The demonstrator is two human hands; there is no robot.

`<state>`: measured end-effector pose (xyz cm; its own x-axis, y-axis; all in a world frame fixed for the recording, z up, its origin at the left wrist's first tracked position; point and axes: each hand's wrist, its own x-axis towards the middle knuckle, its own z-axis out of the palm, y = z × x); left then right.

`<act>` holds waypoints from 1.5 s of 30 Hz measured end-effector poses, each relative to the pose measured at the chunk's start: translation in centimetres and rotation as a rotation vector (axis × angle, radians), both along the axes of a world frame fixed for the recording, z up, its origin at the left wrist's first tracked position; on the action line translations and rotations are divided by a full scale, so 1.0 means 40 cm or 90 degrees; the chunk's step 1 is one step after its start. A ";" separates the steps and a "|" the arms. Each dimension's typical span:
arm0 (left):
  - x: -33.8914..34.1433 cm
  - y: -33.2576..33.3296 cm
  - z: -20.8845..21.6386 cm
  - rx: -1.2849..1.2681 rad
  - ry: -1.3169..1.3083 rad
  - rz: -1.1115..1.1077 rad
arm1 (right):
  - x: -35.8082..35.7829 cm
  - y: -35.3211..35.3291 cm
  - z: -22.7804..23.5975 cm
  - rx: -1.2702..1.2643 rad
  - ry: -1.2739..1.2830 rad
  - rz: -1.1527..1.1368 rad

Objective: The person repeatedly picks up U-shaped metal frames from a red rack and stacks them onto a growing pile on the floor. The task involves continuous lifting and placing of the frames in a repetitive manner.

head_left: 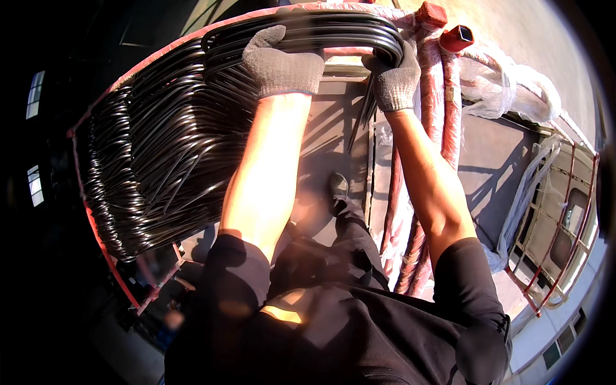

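A bundle of long black tubes [343,33] runs across the far side of the view and bends downward at its right end. My left hand [280,66], in a grey knit glove, grips the bundle from the near side. Its thumb shows, while its other fingers are largely hidden by the tubes. At the bent right end, my right hand [394,78], gloved alike, is closed around the tubes. Thin black ends [367,112] hang below that hand. To the left lies a large stack of similar bent black tubes [170,138], some touching the held bundle.
A red rail [106,240] borders the tube stack. Right of my right hand run red posts wrapped in clear plastic [443,96], one with an open square end [457,38]. Loose plastic film [513,80] hangs farther right. My shoe [339,185] rests on the grey floor [321,154].
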<state>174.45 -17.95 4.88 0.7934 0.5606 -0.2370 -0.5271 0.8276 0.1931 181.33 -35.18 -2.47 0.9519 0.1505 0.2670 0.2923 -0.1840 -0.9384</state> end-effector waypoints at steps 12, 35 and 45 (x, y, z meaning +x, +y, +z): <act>0.100 -0.035 -0.323 0.195 0.360 -0.086 | 0.001 -0.019 -0.033 -0.274 0.038 -0.127; -1.848 -0.214 -0.381 0.047 0.956 0.496 | -0.076 0.077 0.054 -0.613 -0.444 0.056; -1.111 0.304 -0.081 -0.111 0.303 0.431 | -0.911 0.159 0.175 -0.418 -0.331 0.766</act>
